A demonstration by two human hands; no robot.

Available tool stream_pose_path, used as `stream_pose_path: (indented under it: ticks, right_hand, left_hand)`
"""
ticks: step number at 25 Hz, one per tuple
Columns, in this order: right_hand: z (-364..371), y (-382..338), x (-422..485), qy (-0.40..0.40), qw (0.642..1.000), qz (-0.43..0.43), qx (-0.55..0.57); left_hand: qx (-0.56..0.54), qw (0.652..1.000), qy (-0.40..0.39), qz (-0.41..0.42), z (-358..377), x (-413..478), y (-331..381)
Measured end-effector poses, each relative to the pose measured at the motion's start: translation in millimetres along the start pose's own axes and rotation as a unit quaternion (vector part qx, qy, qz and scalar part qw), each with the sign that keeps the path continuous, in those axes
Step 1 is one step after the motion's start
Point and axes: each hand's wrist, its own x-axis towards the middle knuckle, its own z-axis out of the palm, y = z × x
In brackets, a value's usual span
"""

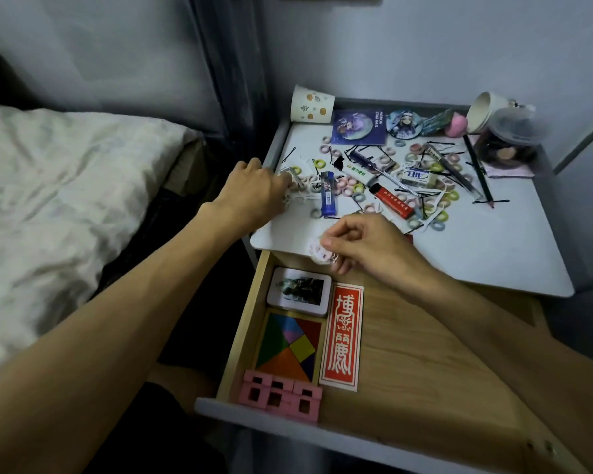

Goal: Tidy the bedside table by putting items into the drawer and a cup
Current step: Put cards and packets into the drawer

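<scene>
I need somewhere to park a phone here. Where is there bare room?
Bare: the tabletop at its near right corner, past the red lighter, and the drawer floor right of the red sticker. Crowded: tabletop centre and back with hair ties, and the drawer's left column.

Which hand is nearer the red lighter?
Right. The right hand is just in front of the red lighter; the left hand is off to its left, beyond the blue lighter.

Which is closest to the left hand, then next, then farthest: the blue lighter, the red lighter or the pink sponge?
1. Blue lighter, just right of the left hand.
2. Red lighter, middle of the table.
3. Pink sponge, far back right.
</scene>
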Motion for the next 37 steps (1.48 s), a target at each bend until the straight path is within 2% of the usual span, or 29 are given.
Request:
stream_pose_path:
  ticks: [4,6,12,25,27,29,32,34,37]
  right_hand:
    - [47.6,25.7,-31.5,-0.166,0.982,0.006,-0.084]
    - [75.2,46.5,-42.4,-0.206,0.967,-0.004,-0.151]
    - [130.1,69.6,-50.8,-0.194,0.971,0.022,-0.140]
    - [145.6,67.4,-52.4,-0.188,0.958,-0.007,-0.218]
    - [136.5,66.6,-50.1,-0.176,0.965,0.013,-0.196]
    - [114.0,62.4,-45.1,-0.108,0.983,0.063,-0.133]
    - [70.9,45.8,-37.1,-0.003,0.988,0.137,0.071]
    - [55.3,36.3,-34.0,-0.006,0.969,0.162,0.185]
    - [56.7,33.0,-30.0,-0.019,0.965,0.170,0.198]
  left_hand:
    - [-0.187,0.982,0.008,-0.012,-20.6,-44.8,10.0]
    - [-0.235,0.972,-0.021,-0.007,-23.4,-67.2,15.2]
    - [-0.301,0.950,-0.075,-0.020,-1.6,-90.9,12.4]
    - [-0.318,0.942,-0.107,-0.025,18.3,-98.6,14.6]
    - [-0.315,0.942,-0.111,-0.019,16.1,-100.1,17.3]
    - [-0.317,0.941,-0.116,-0.004,13.0,-101.9,21.2]
    - [-0.333,0.936,-0.112,0.022,10.4,-106.2,30.1]
    - [-0.363,0.925,-0.095,0.059,9.0,-107.4,40.6]
    - [-0.376,0.919,-0.082,0.088,8.4,-107.0,54.8]
